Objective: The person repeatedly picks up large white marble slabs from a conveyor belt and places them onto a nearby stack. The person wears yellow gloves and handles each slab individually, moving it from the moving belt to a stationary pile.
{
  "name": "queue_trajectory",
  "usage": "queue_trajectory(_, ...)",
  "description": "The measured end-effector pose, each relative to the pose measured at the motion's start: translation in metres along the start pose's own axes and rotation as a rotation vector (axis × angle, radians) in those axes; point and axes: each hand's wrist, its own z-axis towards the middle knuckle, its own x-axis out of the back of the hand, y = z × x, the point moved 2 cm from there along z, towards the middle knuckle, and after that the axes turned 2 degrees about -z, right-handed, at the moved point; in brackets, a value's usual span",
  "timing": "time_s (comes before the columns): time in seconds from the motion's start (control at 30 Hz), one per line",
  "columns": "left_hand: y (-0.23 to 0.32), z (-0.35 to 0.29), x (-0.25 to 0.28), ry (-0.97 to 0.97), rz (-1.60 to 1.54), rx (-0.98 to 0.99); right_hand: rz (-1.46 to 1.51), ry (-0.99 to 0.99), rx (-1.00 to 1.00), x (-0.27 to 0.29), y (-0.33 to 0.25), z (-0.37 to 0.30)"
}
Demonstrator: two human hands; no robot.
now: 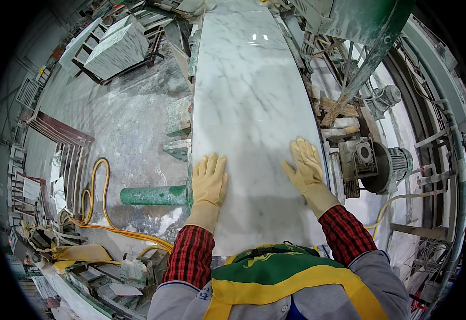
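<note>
Marble slab (pixel 251 117): A white, grey-veined panel is lying beneath and ahead of both hands, its long axis running away from the person's body.
Left hand (pixel 210 178): Cream-gloved, it is resting palm down along the slab's left edge, fingers extended and close together, grasping nothing.
Right hand (pixel 307 168): Likewise gloved, it is lying flat near the right edge, thumb standing out towards the middle, grasping nothing.
Span: Both hands are apparently touching the slab, well apart across its width; the right fingertips are reaching slightly farther along it.
Left flank: A green cylinder (pixel 154 196) is projecting sideways near the left wrist; a looped yellow hose (pixel 106 170) is lying beyond it.
Right flank: A grey motor (pixel 401 164) is standing outward of the right hand, probably limiting sideways room there.
Far side: A green housing (pixel 369 24) is rising at upper right.
Near end: A green-and-yellow apron (pixel 267 272) is covering the person's front; its contact with the slab is remaining unclear.
</note>
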Motion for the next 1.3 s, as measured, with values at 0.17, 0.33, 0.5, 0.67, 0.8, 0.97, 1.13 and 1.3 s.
queue_trajectory(0.17, -0.002, 0.004, -0.001, -0.002, 0.004, 0.009, -0.010, 0.007, -0.002, 0.001, -0.001, 0.005)
queue_trajectory(0.33, -0.004, 0.008, -0.005, 0.008, 0.005, 0.008, 0.014, 0.049, 0.026, 0.006, -0.004, 0.011)
queue_trajectory(0.5, -0.004, 0.013, -0.003, 0.006, 0.005, -0.008, 0.011, 0.043, 0.020, 0.004, -0.001, 0.014)
queue_trajectory(0.67, -0.006, 0.015, -0.005, 0.039, 0.020, -0.021, -0.007, 0.025, 0.007, -0.001, 0.002, 0.018)
queue_trajectory(0.8, -0.003, 0.022, 0.001, 0.022, -0.027, -0.009, -0.017, 0.038, 0.008, -0.005, 0.006, 0.019)
queue_trajectory(0.97, -0.020, 0.019, -0.019, 0.113, -0.146, 0.003, 0.008, 0.022, 0.017, -0.004, 0.004, 0.025)
queue_trajectory(1.13, -0.019, 0.029, -0.016, 0.048, -0.140, 0.046, 0.027, -0.005, -0.004, -0.001, 0.005, 0.032)
queue_trajectory(1.3, -0.021, 0.034, -0.015, 0.050, -0.143, 0.044, 0.008, -0.017, -0.016, 0.001, 0.004, 0.040)
